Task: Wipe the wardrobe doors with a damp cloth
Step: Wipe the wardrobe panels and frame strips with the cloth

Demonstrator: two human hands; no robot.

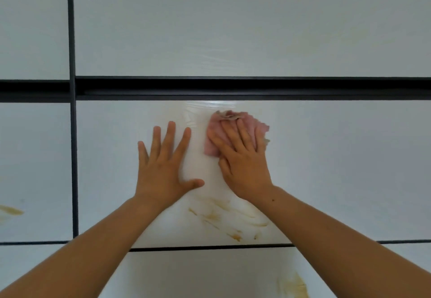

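Note:
A white wardrobe door panel (pixel 338 158) fills the middle of the view. My right hand (pixel 242 158) presses a crumpled pink cloth (pixel 247 121) flat against it, just under the black handle groove (pixel 233 86). The fingers lie spread on top of the cloth. My left hand (pixel 163 165) rests open and flat on the same panel, a little to the left of the cloth, fingers apart and holding nothing. A wet sheen (pixel 205 109) shows above and left of the cloth. Brownish-yellow smears (pixel 224 218) streak the panel below both hands.
Black gaps (pixel 73 158) split the wardrobe front into several panels. The left panel carries a yellow smear (pixel 10 210) near the frame edge. Another stain (pixel 293 286) marks the lower panel at the bottom. The upper panels (pixel 233 22) look mostly clean.

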